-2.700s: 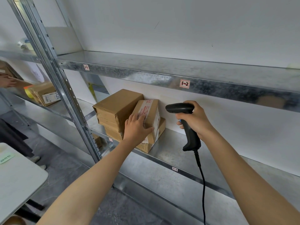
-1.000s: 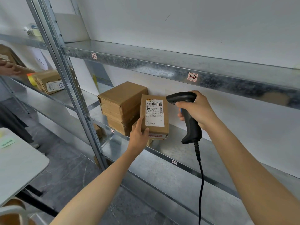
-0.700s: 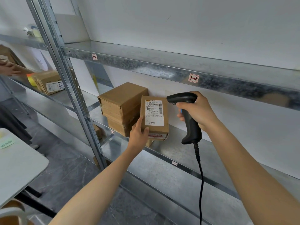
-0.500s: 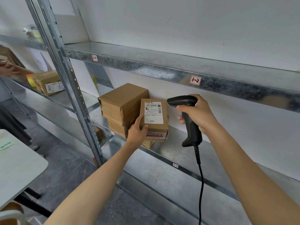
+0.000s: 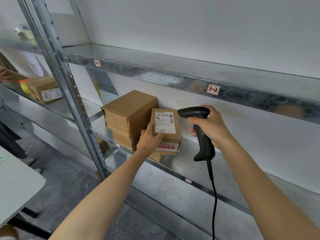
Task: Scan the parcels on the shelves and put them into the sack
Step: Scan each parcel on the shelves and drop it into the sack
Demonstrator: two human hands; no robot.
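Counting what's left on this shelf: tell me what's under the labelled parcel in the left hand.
Under the labelled parcel, held by the left hand, a corner of another brown box shows on the shelf. The parcel covers the rest of it.

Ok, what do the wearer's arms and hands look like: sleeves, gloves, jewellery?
Both forearms are bare, no sleeves in view. The left hand and right hand are ungloved; no watch, band or ring shows on either.

Parcel storeroom: galvanized steel shelving with numbered bay tags, labelled cardboard parcels, grey stone floor.
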